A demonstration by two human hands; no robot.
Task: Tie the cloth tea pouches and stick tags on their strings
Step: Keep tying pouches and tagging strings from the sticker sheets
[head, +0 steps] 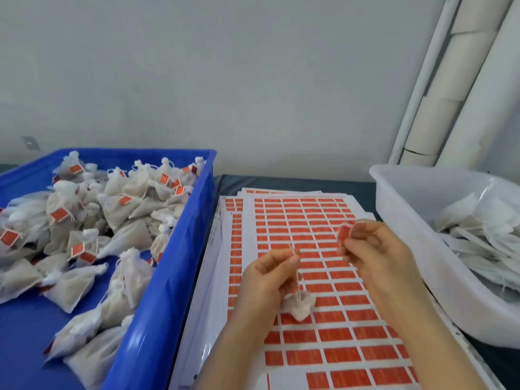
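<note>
Tagging step: the left hand (264, 280) pinches the string (298, 280) of a tied pouch (299, 305) hanging over the sticker sheet (309, 220) on the desk (295, 181), while the right hand (374, 249) pinches a loose orange tag (343, 233), which probably next needs folding squarely around that string.

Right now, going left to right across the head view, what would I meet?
Blue crate of tagged pouches, left hand pinching a pouch string, right hand pinching an orange tag, white tub.

left hand (267, 280) being held raised, string (298, 280) being pinched | right hand (374, 249) being held at its 2 o'clock, tag (343, 235) being pinched
</note>
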